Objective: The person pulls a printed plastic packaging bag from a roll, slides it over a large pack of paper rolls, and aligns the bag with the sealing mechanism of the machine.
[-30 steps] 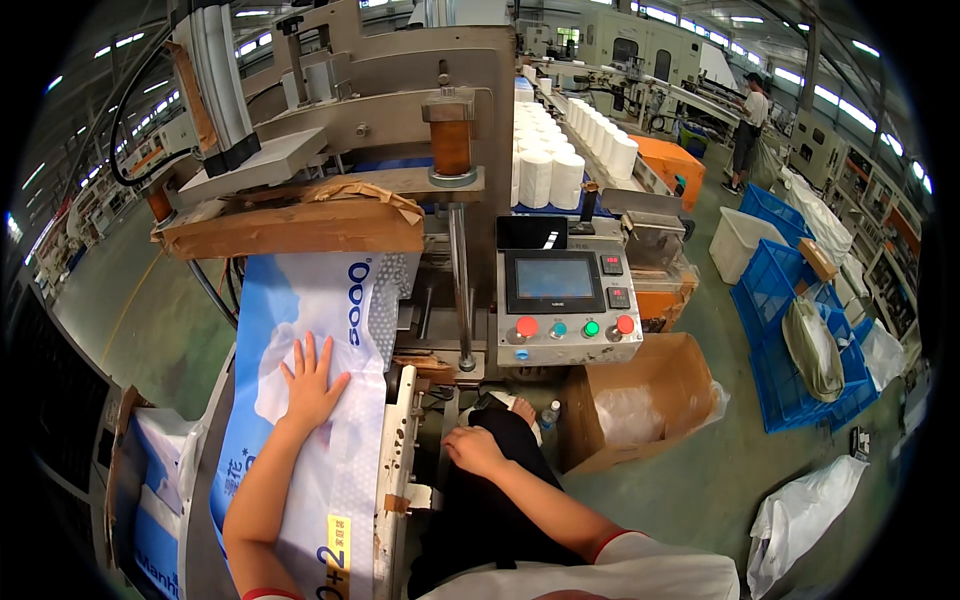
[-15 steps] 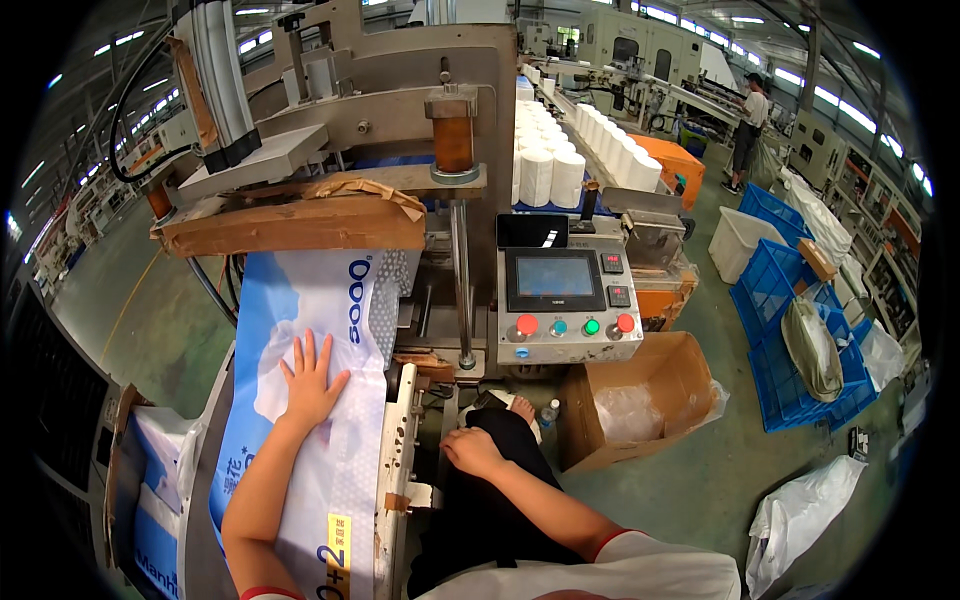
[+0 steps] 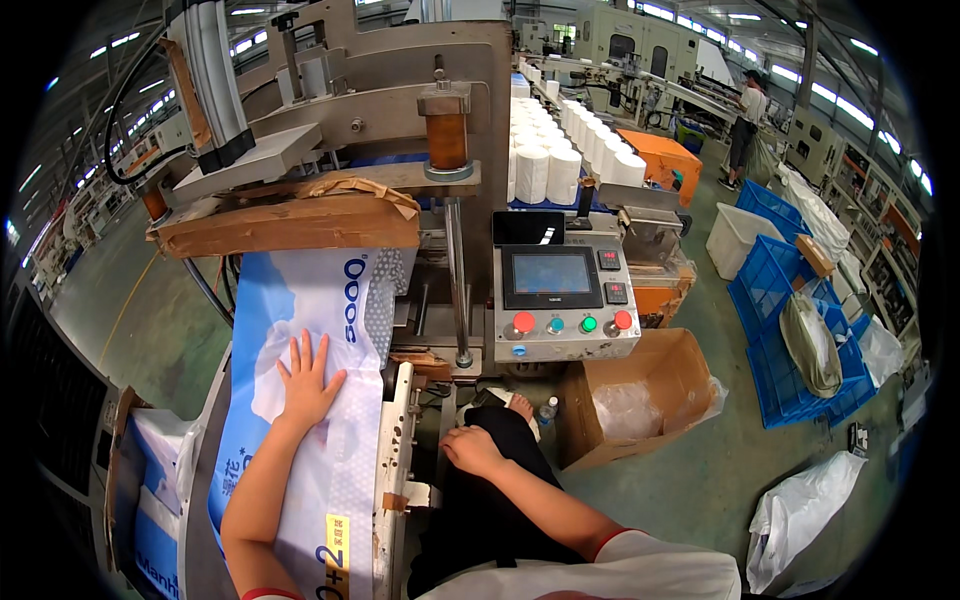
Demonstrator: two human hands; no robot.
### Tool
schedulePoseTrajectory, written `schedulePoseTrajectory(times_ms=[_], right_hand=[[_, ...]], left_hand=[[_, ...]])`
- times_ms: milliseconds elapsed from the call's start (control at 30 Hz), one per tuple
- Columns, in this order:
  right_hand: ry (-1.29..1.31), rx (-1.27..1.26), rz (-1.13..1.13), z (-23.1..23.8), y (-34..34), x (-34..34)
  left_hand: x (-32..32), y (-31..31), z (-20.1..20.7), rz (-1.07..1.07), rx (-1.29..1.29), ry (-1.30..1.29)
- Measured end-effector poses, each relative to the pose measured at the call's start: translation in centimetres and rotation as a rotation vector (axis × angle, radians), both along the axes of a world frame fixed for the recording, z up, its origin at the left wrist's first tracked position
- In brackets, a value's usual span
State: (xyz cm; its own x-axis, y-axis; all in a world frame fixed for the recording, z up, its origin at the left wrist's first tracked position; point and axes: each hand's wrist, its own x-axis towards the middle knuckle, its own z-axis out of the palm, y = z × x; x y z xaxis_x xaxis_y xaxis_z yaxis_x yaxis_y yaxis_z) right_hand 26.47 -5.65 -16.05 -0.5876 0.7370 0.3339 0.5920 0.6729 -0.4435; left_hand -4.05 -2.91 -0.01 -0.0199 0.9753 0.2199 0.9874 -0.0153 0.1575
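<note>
My left hand [image 3: 308,388] lies flat with spread fingers on a blue and white printed plastic bag [image 3: 345,440]. The bag stretches lengthwise along the machine's metal bed, and its far end passes beneath a brown-covered press bar [image 3: 290,226]. Loosely draped over my dark-trousered knee [image 3: 490,425], my right hand [image 3: 473,451] has its fingers together and nothing visible in it. Part of those fingers is turned from view.
Right of the press stands a control panel [image 3: 565,300] with a screen and coloured buttons. A cardboard box [image 3: 640,400] sits below it. White rolls [image 3: 545,172] line the conveyor behind. Blue crates [image 3: 790,330] and a white sack [image 3: 800,515] are farther right. A person [image 3: 745,125] stands far back.
The view has shifted very slightly. Both hands, the bag and the press bar hold the same places relative to each other.
</note>
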Motion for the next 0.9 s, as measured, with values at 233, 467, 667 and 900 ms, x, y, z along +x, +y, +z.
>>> schedulePoseTrajectory(times_ms=[233,467,667,900], right_hand=[[-0.006,-0.007,-0.006,0.39,-0.08,0.11],[-0.009,0.005,-0.008,0.04,0.04,0.22],[0.003,-0.002,-0.012,0.47,-0.01,0.23],[-0.01,-0.009,-0.013,0.35,0.07,0.29]], left_hand=[[0.1,-0.08,0.18,0.004,-0.006,-0.004],[0.16,-0.04,0.16,0.014,-0.018,0.011],[0.23,-0.15,0.41,0.01,-0.018,0.005],[0.3,-0.14,0.48,0.012,-0.024,0.004]])
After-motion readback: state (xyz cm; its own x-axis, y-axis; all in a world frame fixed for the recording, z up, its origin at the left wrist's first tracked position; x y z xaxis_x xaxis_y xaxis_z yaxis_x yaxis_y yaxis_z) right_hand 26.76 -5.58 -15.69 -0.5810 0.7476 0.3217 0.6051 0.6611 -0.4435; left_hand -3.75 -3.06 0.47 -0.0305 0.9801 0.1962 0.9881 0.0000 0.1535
